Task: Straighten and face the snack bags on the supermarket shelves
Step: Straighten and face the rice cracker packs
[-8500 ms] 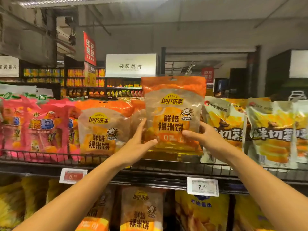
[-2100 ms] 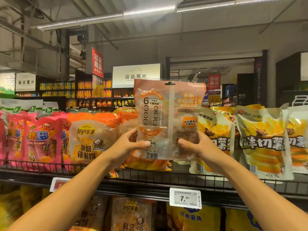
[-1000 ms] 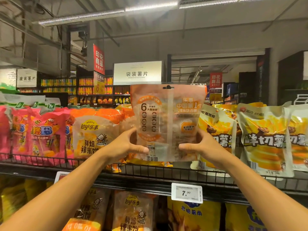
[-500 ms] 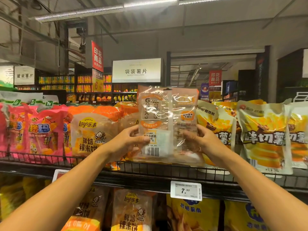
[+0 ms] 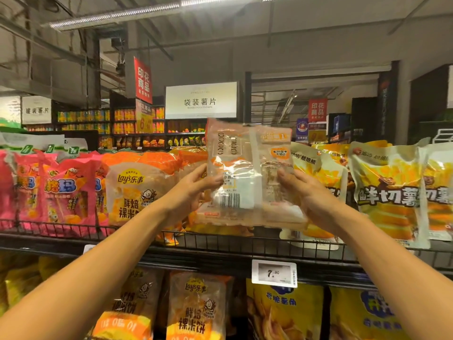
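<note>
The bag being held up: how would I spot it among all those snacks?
Look at the top wire shelf, above the 7.90 price tag. Both hands hold one bag there. Unlike its neighbours, it shows its pale back with a barcode.

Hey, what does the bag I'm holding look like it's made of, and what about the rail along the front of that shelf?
The held bag looks like thin, glossy plastic film: it crinkles, catches glare, and partly shows its contents. The shelf rail looks like dark coated metal wire, thin straight bars forming a low fence; whether painted or plastic-coated is unclear.
</note>
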Action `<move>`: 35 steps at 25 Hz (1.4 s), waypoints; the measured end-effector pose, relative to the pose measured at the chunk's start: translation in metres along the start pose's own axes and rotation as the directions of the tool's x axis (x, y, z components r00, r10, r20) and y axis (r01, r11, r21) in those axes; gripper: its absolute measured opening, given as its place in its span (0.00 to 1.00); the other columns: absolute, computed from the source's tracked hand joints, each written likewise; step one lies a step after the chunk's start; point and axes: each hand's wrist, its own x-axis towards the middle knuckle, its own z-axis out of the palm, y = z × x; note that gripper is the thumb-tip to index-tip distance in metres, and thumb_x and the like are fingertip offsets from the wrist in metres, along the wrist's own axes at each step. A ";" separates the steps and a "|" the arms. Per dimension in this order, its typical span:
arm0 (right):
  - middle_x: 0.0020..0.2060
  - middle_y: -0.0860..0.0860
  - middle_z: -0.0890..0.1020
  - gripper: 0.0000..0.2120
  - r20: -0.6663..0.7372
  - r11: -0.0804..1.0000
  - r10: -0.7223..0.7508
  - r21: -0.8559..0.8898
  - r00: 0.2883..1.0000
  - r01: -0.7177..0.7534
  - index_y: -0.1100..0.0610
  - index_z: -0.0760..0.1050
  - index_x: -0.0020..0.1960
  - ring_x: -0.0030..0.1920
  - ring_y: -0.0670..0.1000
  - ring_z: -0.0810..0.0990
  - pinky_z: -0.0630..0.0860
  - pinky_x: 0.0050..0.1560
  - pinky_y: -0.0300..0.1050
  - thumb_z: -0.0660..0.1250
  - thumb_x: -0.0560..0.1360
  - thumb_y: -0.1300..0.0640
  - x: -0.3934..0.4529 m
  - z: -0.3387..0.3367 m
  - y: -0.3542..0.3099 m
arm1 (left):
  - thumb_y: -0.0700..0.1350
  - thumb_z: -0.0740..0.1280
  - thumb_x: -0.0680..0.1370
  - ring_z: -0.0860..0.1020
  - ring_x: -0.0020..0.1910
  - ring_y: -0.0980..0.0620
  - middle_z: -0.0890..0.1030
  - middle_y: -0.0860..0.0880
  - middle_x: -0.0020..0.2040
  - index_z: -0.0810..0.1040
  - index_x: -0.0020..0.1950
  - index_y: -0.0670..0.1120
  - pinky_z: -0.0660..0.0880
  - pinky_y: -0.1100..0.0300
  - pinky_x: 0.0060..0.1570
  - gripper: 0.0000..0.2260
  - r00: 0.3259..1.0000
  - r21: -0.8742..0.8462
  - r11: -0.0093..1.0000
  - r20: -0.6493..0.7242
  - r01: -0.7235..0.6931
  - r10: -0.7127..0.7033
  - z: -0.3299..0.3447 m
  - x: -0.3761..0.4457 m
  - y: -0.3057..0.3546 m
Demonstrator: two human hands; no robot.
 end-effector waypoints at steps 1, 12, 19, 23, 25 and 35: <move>0.57 0.53 0.85 0.25 -0.008 1.000 -0.021 -0.014 1.000 0.021 0.53 0.78 0.64 0.58 0.55 0.84 0.79 0.57 0.51 0.71 0.69 0.44 0.000 -0.001 0.004 | 0.53 0.76 0.69 0.80 0.62 0.47 0.81 0.49 0.63 0.67 0.73 0.56 0.77 0.46 0.59 0.34 1.000 -0.004 1.000 -0.004 -0.001 0.001 0.000 0.000 -0.001; 0.48 0.39 0.87 0.10 -0.139 0.999 0.042 0.022 0.989 -0.039 0.41 0.74 0.60 0.44 0.40 0.85 0.80 0.35 0.39 0.64 0.80 0.50 0.017 0.004 0.038 | 0.68 0.75 0.63 0.76 0.62 0.63 0.76 0.65 0.64 0.58 0.72 0.72 0.77 0.53 0.60 0.42 0.974 0.334 0.919 -0.003 -0.211 0.225 0.032 -0.004 0.004; 0.60 0.48 0.83 0.14 -0.078 0.987 0.155 -0.034 0.985 -0.158 0.46 0.71 0.69 0.60 0.53 0.82 0.79 0.59 0.58 0.54 0.85 0.52 0.021 0.019 0.048 | 0.72 0.72 0.63 0.73 0.57 0.76 0.71 0.81 0.55 0.54 0.66 0.79 0.70 0.80 0.50 0.38 0.949 0.491 0.838 -0.064 -0.238 0.307 0.049 -0.007 0.014; 0.48 0.44 0.85 0.12 -0.121 0.996 0.086 0.021 0.989 -0.084 0.46 0.73 0.64 0.44 0.43 0.86 0.83 0.38 0.41 0.64 0.81 0.53 0.017 0.012 0.042 | 0.69 0.74 0.64 0.75 0.61 0.67 0.74 0.71 0.63 0.57 0.71 0.74 0.75 0.65 0.57 0.40 0.965 0.430 0.876 -0.038 -0.218 0.258 0.035 -0.006 0.009; 0.51 0.51 0.85 0.21 -0.164 0.998 0.036 0.047 0.986 -0.028 0.52 0.75 0.66 0.45 0.46 0.86 0.80 0.34 0.38 0.70 0.74 0.51 0.012 0.003 0.036 | 0.64 0.76 0.64 0.78 0.61 0.61 0.77 0.65 0.64 0.60 0.70 0.73 0.78 0.58 0.55 0.38 0.984 0.317 0.935 -0.029 -0.159 0.177 0.022 -0.007 0.004; 0.57 0.52 0.85 0.35 -0.174 0.997 -0.063 -0.043 0.983 0.056 0.49 0.76 0.64 0.60 0.54 0.82 0.77 0.63 0.61 0.79 0.59 0.43 0.003 -0.003 0.034 | 0.47 0.74 0.73 0.78 0.61 0.59 0.75 0.55 0.68 0.55 0.76 0.58 0.77 0.62 0.57 0.38 0.999 0.169 0.985 -0.017 -0.041 0.045 0.016 0.001 -0.018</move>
